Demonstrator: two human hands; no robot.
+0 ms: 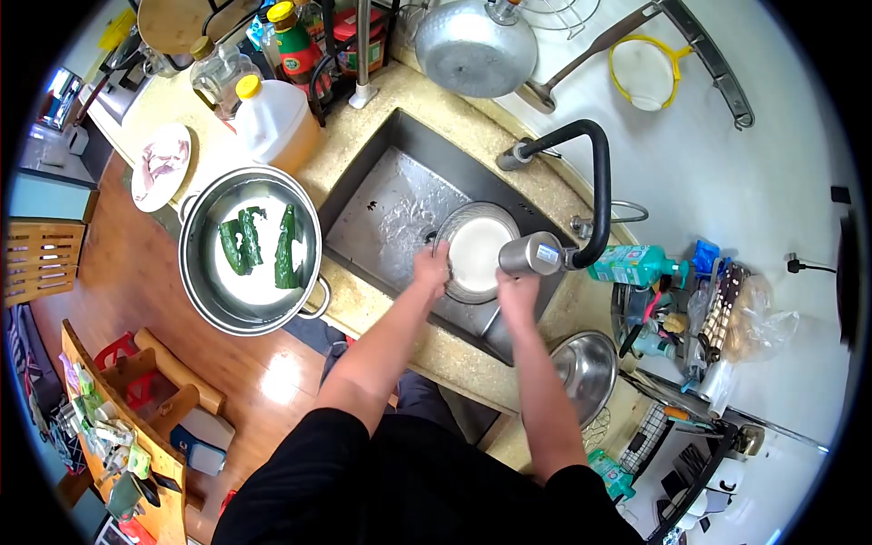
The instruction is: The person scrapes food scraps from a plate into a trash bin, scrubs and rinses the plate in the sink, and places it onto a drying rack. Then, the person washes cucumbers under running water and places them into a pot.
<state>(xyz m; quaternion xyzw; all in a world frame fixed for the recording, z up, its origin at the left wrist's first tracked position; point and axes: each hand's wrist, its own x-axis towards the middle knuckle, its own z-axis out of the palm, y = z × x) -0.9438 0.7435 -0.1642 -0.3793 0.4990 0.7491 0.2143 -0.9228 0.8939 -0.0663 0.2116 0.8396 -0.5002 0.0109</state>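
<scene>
A clear glass bowl (447,280) with cloudy white contents is held inside the metal sink (359,186). My left hand (431,270) is closed on the bowl's left rim. On the other side, my right hand (518,292) is at the bowl's right edge, directly below the faucet head (530,254). That faucet head partly covers the right fingers, so their grip is hard to make out. Water lies on the sink floor, left of the bowl, with small dark bits in it.
Left of the sink stands a large steel pot (204,295) with dark green cucumber pieces (285,259). Beyond it are a plate of raw meat (163,168) and a yellow-capped jug (272,123). A steel bowl (586,377) sits at right; the black faucet (599,182) arches over the sink.
</scene>
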